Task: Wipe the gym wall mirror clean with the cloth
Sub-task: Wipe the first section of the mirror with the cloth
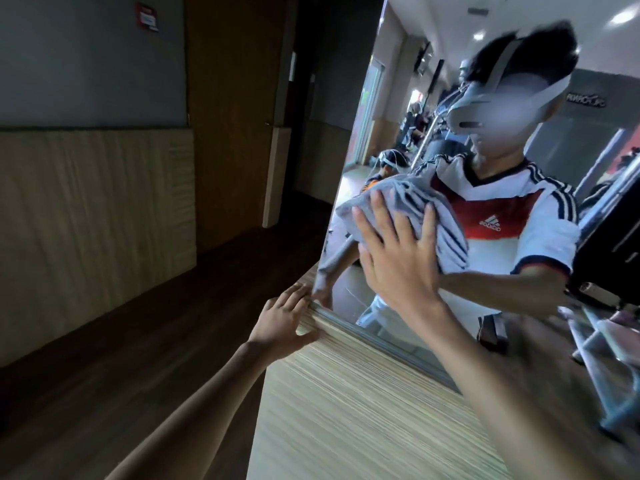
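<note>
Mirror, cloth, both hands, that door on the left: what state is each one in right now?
Mirror: upright on the wall, cloth pressed against its lower left part.
Cloth: grey, bunched, flattened on the glass under the right hand.
Right hand: open, fingers spread, pushing the cloth.
Left hand: empty, resting on the wooden ledge at the mirror's bottom corner.
Door: shut.
</note>
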`<state>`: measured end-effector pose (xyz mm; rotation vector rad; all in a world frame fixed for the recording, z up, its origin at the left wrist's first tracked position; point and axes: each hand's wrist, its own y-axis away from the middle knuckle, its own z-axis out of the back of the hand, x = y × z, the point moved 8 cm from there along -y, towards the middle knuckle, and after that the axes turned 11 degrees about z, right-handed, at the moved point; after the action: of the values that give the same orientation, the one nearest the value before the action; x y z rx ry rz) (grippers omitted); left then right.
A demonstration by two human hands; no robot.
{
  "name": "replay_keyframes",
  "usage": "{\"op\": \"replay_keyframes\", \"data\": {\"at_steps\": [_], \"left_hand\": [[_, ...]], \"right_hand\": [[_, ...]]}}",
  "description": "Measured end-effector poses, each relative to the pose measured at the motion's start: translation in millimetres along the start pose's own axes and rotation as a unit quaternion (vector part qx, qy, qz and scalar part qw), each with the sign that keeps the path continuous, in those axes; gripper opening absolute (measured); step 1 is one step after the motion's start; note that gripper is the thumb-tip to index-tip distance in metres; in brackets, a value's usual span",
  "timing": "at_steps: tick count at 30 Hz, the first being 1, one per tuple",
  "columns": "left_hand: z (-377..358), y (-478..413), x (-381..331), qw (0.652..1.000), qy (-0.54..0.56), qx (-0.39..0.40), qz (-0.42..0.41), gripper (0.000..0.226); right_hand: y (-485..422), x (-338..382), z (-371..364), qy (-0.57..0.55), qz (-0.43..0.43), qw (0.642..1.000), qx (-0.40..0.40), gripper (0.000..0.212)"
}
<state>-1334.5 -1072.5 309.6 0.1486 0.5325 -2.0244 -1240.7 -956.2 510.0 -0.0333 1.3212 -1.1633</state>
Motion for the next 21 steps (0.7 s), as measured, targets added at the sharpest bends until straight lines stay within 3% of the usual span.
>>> {"op": "replay_keyframes", "data": {"at_steps": [2,5,8,11,15,18,21], "left_hand": [[-1,0,1,1.000,0.017,0.012,0.017,0.122],[4,1,4,0.999,0.012,0.013,0.029,0.106],[6,2,7,0.999,0.023,0.015,0.030,0.103],[6,1,5,0.999,0.045,0.007,0.028,0.095],[2,0,5,0.999,0.036,0.004,0.032,0.072],[3,1,4,0.999,0.040,0.002,0.034,0.073],[-1,0,9,0.998,0.044,0.011,0.039,0.075]], "right_hand": [[-3,52,-21,0.003,0.060,0.998,0.036,0.061],[37,117,-49,-0.030,0.209,0.964,0.159,0.062],[96,116,-55,-0.086,0.274,0.930,0.228,0.059],[129,71,-49,-0.081,0.260,0.943,0.189,0.061],[109,42,-29,-0.096,0.170,0.975,0.102,0.050],[69,71,-29,-0.085,0.101,0.989,0.073,0.049],[54,123,-47,-0.086,0.134,0.979,0.124,0.051]]}}
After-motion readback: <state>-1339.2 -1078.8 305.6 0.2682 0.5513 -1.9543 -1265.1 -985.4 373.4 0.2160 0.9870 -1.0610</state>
